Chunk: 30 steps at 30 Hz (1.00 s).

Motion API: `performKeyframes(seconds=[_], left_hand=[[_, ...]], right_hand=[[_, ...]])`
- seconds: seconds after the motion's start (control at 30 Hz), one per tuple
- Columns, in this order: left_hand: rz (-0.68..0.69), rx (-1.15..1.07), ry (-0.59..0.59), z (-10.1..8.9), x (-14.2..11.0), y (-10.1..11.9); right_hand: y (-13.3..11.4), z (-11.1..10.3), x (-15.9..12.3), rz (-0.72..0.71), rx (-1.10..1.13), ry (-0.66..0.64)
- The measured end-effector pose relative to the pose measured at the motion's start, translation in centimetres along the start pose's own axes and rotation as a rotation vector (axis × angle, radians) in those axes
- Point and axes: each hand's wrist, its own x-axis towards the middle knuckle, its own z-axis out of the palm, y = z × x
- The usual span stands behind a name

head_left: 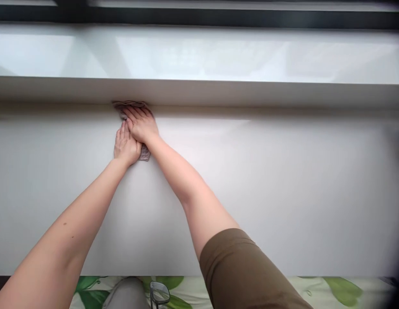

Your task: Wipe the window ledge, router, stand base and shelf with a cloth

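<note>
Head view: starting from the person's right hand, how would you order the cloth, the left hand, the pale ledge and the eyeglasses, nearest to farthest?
1. Too close to call: the cloth, pressed under the right hand, and the left hand, touching it on its left.
2. The pale ledge, just beyond the fingertips.
3. The eyeglasses, far down at the bottom edge.

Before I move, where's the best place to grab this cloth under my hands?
Pinch the brown patterned cloth by its near end, which sticks out below your hands, coming from your side with your left hand. That end lies flat and free on the white surface, while your right hand covers the middle and the far edge sits against the white ledge.
</note>
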Motion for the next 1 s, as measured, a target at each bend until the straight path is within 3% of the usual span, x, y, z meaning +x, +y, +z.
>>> performKeyframes(seconds=[0.1,0.17,0.27,0.33,0.43,0.53,0.6,0.63,0.73,0.8,0.9,1.0], left_hand=[[0.12,-0.01,-0.057,4.1,1.5,12.7],[0.219,-0.019,-0.127,7.0,1.6,22.0],[0.381,-0.013,-0.233,11.1,0.4,34.8],[0.485,0.006,-0.29,13.6,-1.6,41.7],[0.655,0.034,-0.356,16.4,-6.0,48.8],[0.776,0.043,-0.389,17.5,-10.1,51.3],[0.811,0.032,-0.409,17.1,-11.2,50.4],[0.821,0.025,-0.414,16.6,-11.2,49.1],[0.755,0.006,-0.401,14.3,-9.1,42.1],[0.623,-0.021,-0.381,11.8,-6.9,34.9],[0.37,-0.029,-0.3,6.9,-5.3,21.5],[0.12,0.026,-0.189,2.0,-8.2,7.9]], right_hand=[[10.1,-7.8,-6.6,0.059,-0.051,0.025],[16.9,-13.0,-12.1,0.174,-0.114,0.066],[25.7,-19.4,-21.5,0.411,-0.227,0.148],[30.3,-22.4,-28.2,0.559,-0.317,0.21],[35.0,-24.5,-38.0,0.776,-0.436,0.302],[36.4,-24.4,-44.8,0.899,-0.512,0.371],[35.4,-23.4,-45.8,0.953,-0.515,0.395],[34.4,-22.7,-45.0,0.974,-0.499,0.397],[28.9,-19.7,-38.1,0.95,-0.431,0.344],[23.4,-16.8,-31.0,0.827,-0.372,0.266],[13.0,-11.1,-20.1,0.581,-0.202,0.113],[1.4,-3.7,-12.9,0.344,-0.048,-0.007]])
